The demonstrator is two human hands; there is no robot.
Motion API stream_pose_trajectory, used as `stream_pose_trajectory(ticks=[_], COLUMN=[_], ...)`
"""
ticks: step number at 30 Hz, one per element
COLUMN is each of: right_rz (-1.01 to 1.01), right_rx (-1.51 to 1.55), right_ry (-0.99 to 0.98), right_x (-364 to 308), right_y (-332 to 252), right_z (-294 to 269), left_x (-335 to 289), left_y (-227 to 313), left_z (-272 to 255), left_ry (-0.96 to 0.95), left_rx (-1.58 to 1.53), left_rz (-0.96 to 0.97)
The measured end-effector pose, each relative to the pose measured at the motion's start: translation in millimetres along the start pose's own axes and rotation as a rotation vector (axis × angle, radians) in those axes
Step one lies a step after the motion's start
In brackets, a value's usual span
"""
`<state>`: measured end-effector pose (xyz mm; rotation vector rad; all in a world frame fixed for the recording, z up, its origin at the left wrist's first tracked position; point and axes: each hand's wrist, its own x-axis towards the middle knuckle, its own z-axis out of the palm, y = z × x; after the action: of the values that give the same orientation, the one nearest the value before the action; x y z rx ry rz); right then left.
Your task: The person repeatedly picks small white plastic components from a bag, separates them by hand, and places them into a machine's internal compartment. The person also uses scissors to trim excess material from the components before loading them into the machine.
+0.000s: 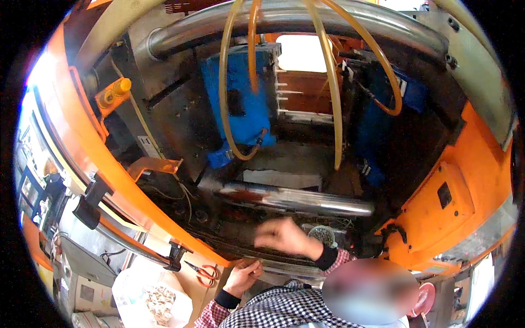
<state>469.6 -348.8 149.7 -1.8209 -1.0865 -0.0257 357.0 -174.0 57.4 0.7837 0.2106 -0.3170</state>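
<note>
My left hand (244,277) is low in the head view, beside the orange frame edge of a machine. Its fingers are drawn together; anything between them is too small to make out. My right hand (287,237) reaches over the machine's lower opening, and its fingers are smeared by motion. Just right of that wrist stands a small round container (322,235) with fine grey bits in it. A pair of cutting pliers (203,273) with red-orange handles lies left of my left hand. Farther left is a white bag (128,292) holding many small pale pieces (159,304).
Thick metal bars (295,199) cross the machine in front and at the top. Blue mould blocks (238,104) stand inside, with yellowish hoses (332,98) hanging down. Orange panels (437,191) flank the opening. A black door handle (90,205) juts out at left.
</note>
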Motion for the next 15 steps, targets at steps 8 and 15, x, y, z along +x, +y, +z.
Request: stream_pose_trajectory(ticks=[8, 15], right_rz=[0.125, 0.307], right_rx=[0.904, 0.022], right_ry=[1.060, 1.339], right_x=[209, 248], right_y=[164, 257], right_z=[-152, -259], left_x=[-35, -76], left_y=[0, -14], left_z=[10, 20], left_ry=[0.227, 0.440], left_rx=[0.173, 0.050], left_rz=[-0.055, -0.010])
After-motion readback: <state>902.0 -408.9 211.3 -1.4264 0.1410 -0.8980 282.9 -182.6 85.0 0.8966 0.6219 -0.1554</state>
